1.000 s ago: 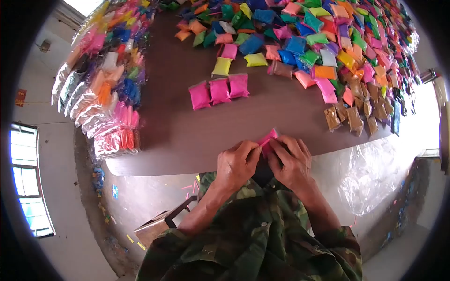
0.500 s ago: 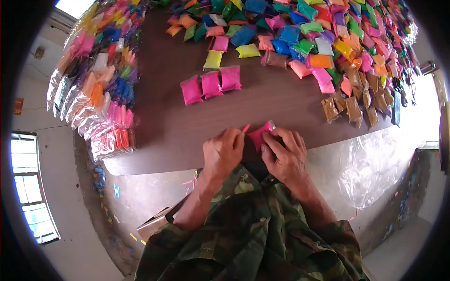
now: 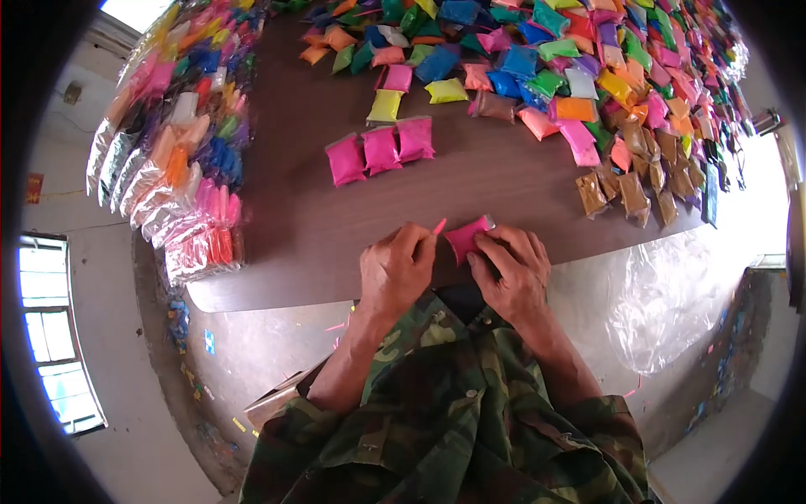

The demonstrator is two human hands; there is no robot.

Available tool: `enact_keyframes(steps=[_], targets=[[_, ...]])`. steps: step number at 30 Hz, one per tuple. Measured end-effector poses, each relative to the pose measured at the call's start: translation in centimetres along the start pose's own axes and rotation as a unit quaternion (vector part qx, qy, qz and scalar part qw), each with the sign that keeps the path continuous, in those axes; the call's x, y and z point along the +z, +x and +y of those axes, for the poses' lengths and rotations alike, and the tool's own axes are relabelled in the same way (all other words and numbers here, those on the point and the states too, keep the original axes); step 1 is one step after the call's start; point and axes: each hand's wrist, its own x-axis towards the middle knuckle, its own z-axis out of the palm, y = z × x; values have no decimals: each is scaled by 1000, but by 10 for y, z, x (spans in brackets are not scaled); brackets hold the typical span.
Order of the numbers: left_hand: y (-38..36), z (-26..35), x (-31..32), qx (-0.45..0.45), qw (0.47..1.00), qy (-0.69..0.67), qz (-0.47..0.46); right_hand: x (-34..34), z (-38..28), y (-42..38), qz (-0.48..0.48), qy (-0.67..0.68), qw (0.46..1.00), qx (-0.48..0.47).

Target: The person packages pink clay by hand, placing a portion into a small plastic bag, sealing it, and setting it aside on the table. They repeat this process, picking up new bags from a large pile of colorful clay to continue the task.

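Near the table's front edge, my left hand [image 3: 398,267] is closed, with the tip of a small pink stick [image 3: 439,227] poking out above its fingers. My right hand [image 3: 510,270] has its fingers pressed on the right side of a pink packet [image 3: 464,241], which lies tilted on the brown table [image 3: 294,227]. A narrow gap parts the packet from my left hand. Farther back, three pink packets [image 3: 381,150] lie side by side, touching.
Many coloured packets [image 3: 520,63] are heaped along the back and right, with brown packets [image 3: 634,197] at the right edge. Clear bags of coloured pieces [image 3: 197,168] are piled at the left. A clear plastic bag [image 3: 663,302] hangs beyond the table's front right edge.
My left hand has shifted slightly left and up. The fingers of my right hand have drawn back a little on the pink packet, so more of it shows.
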Motion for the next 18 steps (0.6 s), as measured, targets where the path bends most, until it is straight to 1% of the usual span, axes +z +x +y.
enact_keyframes(steps=[2,5,8,11,14,17,18], targets=[[-1,11,2,28,999,-37,1,-1,-1,0,-4,-8,1000,0],[3,23,3,49,998,-14,-46,-1,0,0,-2,-10,1000,-2],[11,5,9,58,996,65,-35,2,2,-1,6,-9,1000,-7],[21,-1,-2,40,998,51,-28,2,1,0,4,-12,1000,-6],[20,19,-5,65,996,-31,-46,2,0,-2,5,-17,1000,-1],[24,23,4,74,992,36,-97,2,2,-1,10,-20,1000,-8],[28,19,6,84,990,61,-91,2,2,-1,12,-21,1000,-11]])
